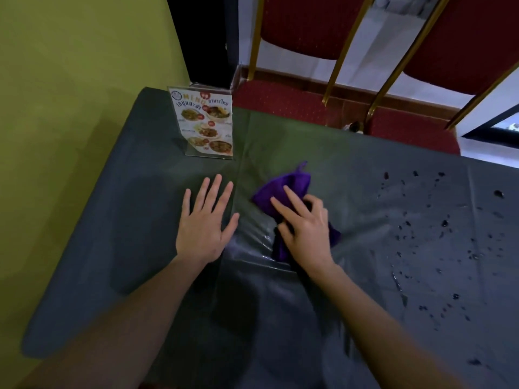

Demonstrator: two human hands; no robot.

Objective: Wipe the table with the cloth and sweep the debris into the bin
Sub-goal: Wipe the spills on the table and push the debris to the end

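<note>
Nearest me, my left hand [206, 220] lies flat on the dark table [118, 220], fingers straight and spread. Just beside it, my right hand [304, 226] bunches the cloth [283, 189], thumb and lower fingers curled into it, two fingers stretched over the top. The cloth is deep purple, crumpled, with a small loop at its far corner. Dark debris [438, 234] speckles the table to my right. Farther off stands a menu stand [205, 123], then red chairs [303, 26].
</note>
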